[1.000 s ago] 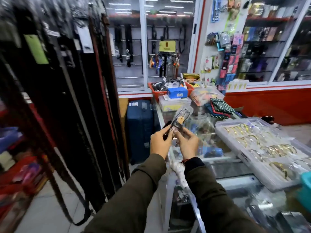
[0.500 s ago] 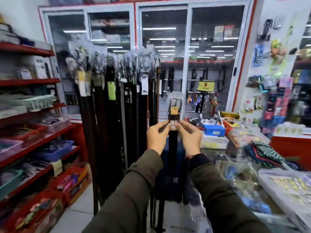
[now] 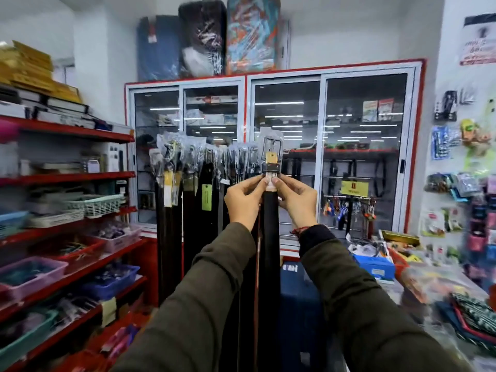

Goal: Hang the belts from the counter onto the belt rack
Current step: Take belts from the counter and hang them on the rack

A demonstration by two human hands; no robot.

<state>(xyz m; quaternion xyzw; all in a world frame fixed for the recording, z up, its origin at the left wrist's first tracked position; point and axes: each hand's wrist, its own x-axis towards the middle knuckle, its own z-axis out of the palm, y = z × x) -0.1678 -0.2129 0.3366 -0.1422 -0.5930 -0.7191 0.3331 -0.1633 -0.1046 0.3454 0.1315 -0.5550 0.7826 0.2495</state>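
I hold a black belt (image 3: 269,237) upright at chest height, its metal buckle (image 3: 271,149) on top inside a clear plastic sleeve, a tan tag under the buckle. My left hand (image 3: 243,200) and my right hand (image 3: 296,201) pinch the belt just below the buckle, one from each side. The strap hangs straight down between my forearms. The belt rack (image 3: 204,157) stands just left of it, with several dark belts hanging by wrapped buckles. The held buckle is level with the rack's right end.
Red shelves (image 3: 67,178) with baskets and trays line the left. A glass-door cabinet (image 3: 322,157) stands behind the rack. The glass counter (image 3: 397,291) at right carries a blue box (image 3: 374,265) and folded cloth. A blue suitcase (image 3: 298,304) stands on the floor below.
Both hands lifted the belt from over the counter up to the top of the rack. My view swung up and left, and the strap now hangs straight.
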